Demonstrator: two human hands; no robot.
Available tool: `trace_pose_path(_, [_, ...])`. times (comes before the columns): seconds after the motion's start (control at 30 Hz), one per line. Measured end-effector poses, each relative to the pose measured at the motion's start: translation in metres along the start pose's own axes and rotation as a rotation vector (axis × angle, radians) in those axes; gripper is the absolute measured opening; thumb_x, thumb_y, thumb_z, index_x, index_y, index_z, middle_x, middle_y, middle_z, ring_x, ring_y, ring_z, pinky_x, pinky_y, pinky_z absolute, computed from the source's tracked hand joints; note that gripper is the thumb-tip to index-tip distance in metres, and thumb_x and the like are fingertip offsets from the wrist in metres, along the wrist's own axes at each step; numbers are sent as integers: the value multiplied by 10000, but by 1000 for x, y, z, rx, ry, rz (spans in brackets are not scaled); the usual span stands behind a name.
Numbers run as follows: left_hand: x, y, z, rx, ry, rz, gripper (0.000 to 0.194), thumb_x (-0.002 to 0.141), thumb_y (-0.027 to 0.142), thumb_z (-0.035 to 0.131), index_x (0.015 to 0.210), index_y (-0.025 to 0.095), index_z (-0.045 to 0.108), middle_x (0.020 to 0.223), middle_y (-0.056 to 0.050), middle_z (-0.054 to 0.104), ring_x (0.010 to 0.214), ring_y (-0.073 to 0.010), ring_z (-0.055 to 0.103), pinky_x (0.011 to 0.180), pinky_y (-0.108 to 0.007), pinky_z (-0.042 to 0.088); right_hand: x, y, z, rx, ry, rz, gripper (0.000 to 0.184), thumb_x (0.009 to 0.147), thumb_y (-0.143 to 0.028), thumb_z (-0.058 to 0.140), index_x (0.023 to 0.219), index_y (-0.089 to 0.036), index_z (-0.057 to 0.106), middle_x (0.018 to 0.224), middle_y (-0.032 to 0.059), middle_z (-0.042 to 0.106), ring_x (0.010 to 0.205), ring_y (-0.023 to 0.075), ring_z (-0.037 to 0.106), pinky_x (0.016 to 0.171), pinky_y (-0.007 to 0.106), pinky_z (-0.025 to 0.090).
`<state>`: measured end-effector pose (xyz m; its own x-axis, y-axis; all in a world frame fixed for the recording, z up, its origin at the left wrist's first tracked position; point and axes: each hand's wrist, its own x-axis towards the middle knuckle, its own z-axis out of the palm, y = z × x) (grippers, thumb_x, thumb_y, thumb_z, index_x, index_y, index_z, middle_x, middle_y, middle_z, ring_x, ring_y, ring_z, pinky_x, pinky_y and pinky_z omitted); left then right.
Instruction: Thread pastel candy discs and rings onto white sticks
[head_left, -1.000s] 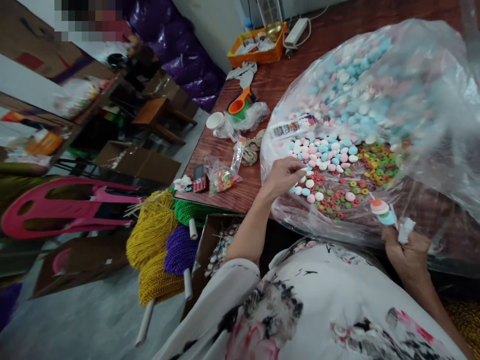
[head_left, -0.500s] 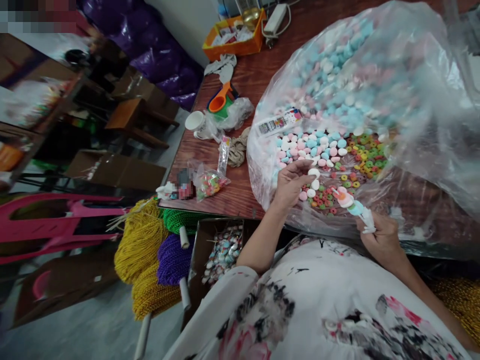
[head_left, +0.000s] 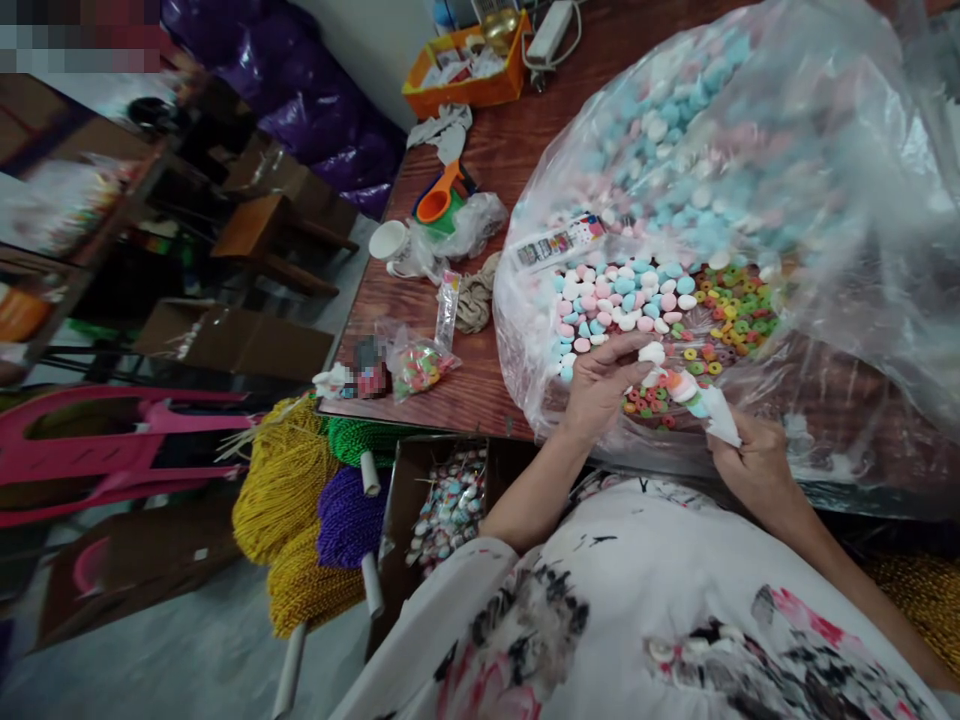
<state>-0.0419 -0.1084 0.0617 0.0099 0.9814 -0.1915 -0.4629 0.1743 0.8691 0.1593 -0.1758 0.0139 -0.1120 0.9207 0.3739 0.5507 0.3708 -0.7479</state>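
Some blurred white candy (head_left: 651,352) is pinched in the left hand (head_left: 600,388); the right hand (head_left: 754,455) grips a partly hidden candy skewer (head_left: 684,388).

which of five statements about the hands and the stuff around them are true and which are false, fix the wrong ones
1. The left hand holds scissors. False: it pinches a white piece.
2. The right hand holds a stack of coloured pieces. True.
3. Green and yellow rings lie near the hands. True.
4. The plastic chair at the picture's left is blue. False: it is pink.
5. An orange tray stands on the wooden table. True.
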Motion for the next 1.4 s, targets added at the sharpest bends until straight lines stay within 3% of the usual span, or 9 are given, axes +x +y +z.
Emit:
trace_pose_path(0.23, [2,-14,-7,131,-26,230,292,695,290,907,974,269,823,1092,-23,778,1040,-181,710,953,-311,560,-5,5,1,-28,-27,12,205,750,-101,525,801,-218,685,565,-39,590,474,131,528,515,238,404])
trace_pose_path(0.37, [5,-15,-12,355,-117,531,233,809,247,830,1041,263,807,1107,-44,786,1078,-183,727,980,-331,583,-4,2,-1,-47,-34,14,177,788,-109,538,783,-211,682,587,-28,619,494,131,560,530,239,415])
trace_pose_path(0.53, [4,-16,-14,646,-174,921,319,897,85,694,1172,236,753,1158,-73,784,1092,-158,743,975,-311,610,-6,-8,3,100,-5,103,244,870,-160,595,632,-208,574,507,-45,508,449,100,460,497,239,361])
trace_pose_path(0.67, [0,-16,-12,747,-132,1015,324,911,60,657,1182,217,738,1142,-82,789,1059,-146,757,938,-279,628,-9,-20,12,274,23,266,360,945,-261,586,596,-203,521,503,-41,481,460,93,428,486,241,337])
trace_pose_path(0.8, [1,-16,-10,820,-103,1071,311,920,65,634,1177,207,736,1139,-89,790,1049,-150,760,933,-282,633,-7,-32,20,377,6,285,406,989,-303,546,599,-198,509,516,-37,483,477,88,431,506,238,350])
trace_pose_path(1.03, [1,-18,-12,707,-84,966,293,924,110,652,1171,236,746,1116,-68,790,1046,-162,750,948,-314,622,6,-25,22,327,14,306,307,939,-345,602,670,-199,588,512,-38,480,475,100,423,481,243,358])
trace_pose_path(1.13, [0,-18,-13,530,-146,755,365,897,211,730,1257,266,715,1188,-66,760,1092,-188,727,976,-346,603,5,-18,21,275,3,286,334,925,-308,594,613,-198,548,504,-40,473,458,93,416,464,237,335])
trace_pose_path(1.27, [1,-19,-12,384,-111,431,343,962,395,652,1275,268,713,1205,-59,732,1076,-176,716,977,-327,584,0,-15,22,247,19,282,369,916,-276,584,567,-202,492,505,-38,462,457,92,416,457,234,320])
trace_pose_path(1.4, [1,-22,-9,500,-138,454,297,1010,372,572,1208,235,748,1191,-68,750,1103,-176,714,998,-322,572,-1,-17,22,267,20,266,366,920,-274,581,573,-204,488,509,-37,473,461,90,418,461,226,335])
